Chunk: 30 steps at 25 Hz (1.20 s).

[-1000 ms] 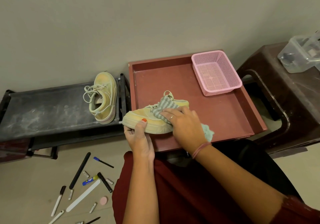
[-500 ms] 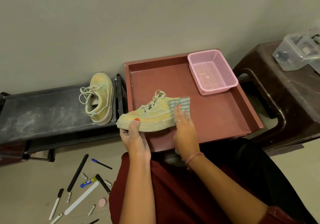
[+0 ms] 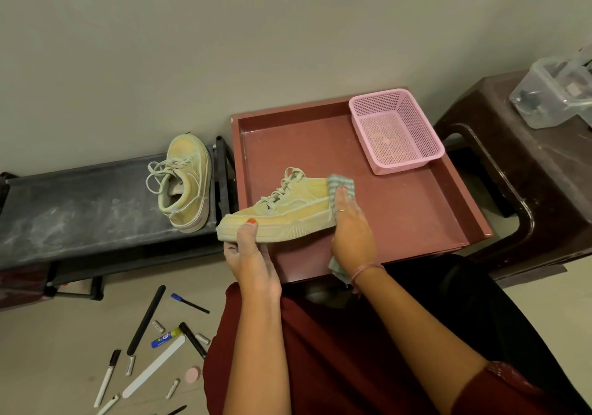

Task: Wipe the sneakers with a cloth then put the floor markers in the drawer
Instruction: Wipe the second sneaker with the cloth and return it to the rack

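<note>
A pale yellow sneaker [image 3: 288,209] is held on its side over the front left of the red drawer tray [image 3: 416,216]. My left hand [image 3: 251,254] grips its toe end from below, thumb on the sole edge. My right hand [image 3: 350,225] presses a grey striped cloth [image 3: 342,185] against the heel; a cloth end hangs below my wrist. The second sneaker [image 3: 187,183] stands on the dusty black shoe rack [image 3: 80,209] to the left. Several markers lie on the floor at lower left, among them a white one [image 3: 107,377] and a black one [image 3: 192,339].
A pink mesh basket [image 3: 395,131] sits in the tray's back right corner. A dark brown stool [image 3: 528,190] stands to the right with a clear plastic box [image 3: 557,94] on it. Nail files, small caps and a glue stick [image 3: 165,339] lie among the markers.
My right hand slid the cloth from the sneaker's laces and upper toward the heel. The left hand kept its grip on the toe, and the sneaker now shows its whole side.
</note>
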Tool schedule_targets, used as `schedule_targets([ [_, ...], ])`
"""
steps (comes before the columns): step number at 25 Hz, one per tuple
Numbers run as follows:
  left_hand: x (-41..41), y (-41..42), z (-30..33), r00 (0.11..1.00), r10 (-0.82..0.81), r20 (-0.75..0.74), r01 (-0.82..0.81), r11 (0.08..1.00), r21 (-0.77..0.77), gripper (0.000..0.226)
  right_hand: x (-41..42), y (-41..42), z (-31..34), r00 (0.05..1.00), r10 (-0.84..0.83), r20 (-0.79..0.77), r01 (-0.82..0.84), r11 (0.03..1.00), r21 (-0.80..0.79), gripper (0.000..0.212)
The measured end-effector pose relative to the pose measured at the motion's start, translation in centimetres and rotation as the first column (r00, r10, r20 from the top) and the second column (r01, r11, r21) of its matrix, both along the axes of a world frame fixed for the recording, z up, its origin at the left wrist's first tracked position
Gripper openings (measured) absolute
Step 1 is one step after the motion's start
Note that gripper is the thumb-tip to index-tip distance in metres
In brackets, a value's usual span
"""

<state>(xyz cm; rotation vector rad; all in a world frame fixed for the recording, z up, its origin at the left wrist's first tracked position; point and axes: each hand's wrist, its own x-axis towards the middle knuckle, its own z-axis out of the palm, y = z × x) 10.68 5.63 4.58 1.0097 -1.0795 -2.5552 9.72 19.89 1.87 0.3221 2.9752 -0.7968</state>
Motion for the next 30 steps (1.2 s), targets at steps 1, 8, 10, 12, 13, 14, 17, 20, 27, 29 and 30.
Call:
schedule_targets([
  [1, 0.0, 0.1, 0.0, 1.0, 0.003, -0.001, -0.003, 1.0, -0.003, 0.043, 0.1, -0.5, 0.6, 0.999, -0.034, 0.022, 0.035, 0.999, -0.03, 0.082],
  [8, -0.1, 0.2, -0.4, 0.996, 0.04, 0.083, -0.037, 0.999, -0.035, 0.044, 7.4, -7.8, 2.3, 0.965, 0.179, -0.192, -0.2, 0.975, -0.098, 0.064],
  [10, 0.0, 0.4, -0.3, 0.993, 0.031, 0.114, -0.022, 0.997, -0.077, 0.027, 6.0, -5.5, 0.8, 0.969, 0.15, -0.194, -0.146, 0.989, 0.036, 0.065],
  [12, -0.1, 0.5, -0.1, 0.993, 0.019, 0.115, -0.009, 0.996, -0.087, 0.015, 4.0, -2.8, -0.3, 0.99, 0.071, -0.122, -0.056, 0.991, 0.123, 0.07],
  [13, -0.2, 0.5, -0.1, 0.993, 0.015, 0.114, -0.005, 0.996, -0.087, 0.014, 2.8, -1.7, -0.8, 0.995, 0.043, -0.086, -0.03, 0.989, 0.148, 0.07],
  [14, -0.3, 0.6, 0.0, 0.994, 0.013, 0.111, -0.003, 0.996, -0.086, 0.016, 1.8, -0.8, -0.9, 0.998, 0.009, -0.055, -0.002, 0.992, 0.13, 0.069],
  [17, -0.3, 0.7, -0.1, 0.993, 0.023, 0.119, -0.012, 0.995, -0.094, 0.034, 0.2, -0.8, 0.6, 0.997, -0.066, 0.029, 0.067, 0.996, -0.053, 0.074],
  [20, -0.5, 0.7, -0.4, 0.988, 0.03, 0.149, -0.012, 0.993, -0.117, 0.028, 2.5, -4.6, 2.7, 0.985, 0.128, -0.114, -0.139, 0.986, -0.091, 0.073],
  [27, -0.3, 0.5, -0.2, 0.992, 0.006, 0.129, 0.003, 0.997, -0.073, 0.041, 2.3, -0.6, -1.2, 0.985, 0.104, -0.14, -0.099, 0.994, 0.037, 0.088],
  [29, -0.4, 0.6, -0.1, 0.992, -0.003, 0.127, 0.011, 0.998, -0.065, 0.043, -0.1, 1.8, -2.6, 1.0, 0.009, -0.005, -0.01, 0.988, -0.155, 0.091],
  [30, -0.4, 0.6, -0.1, 0.992, -0.005, 0.127, 0.013, 0.998, -0.064, 0.043, -1.5, 2.7, -2.7, 0.996, -0.017, 0.088, 0.041, 0.962, -0.27, 0.089],
])
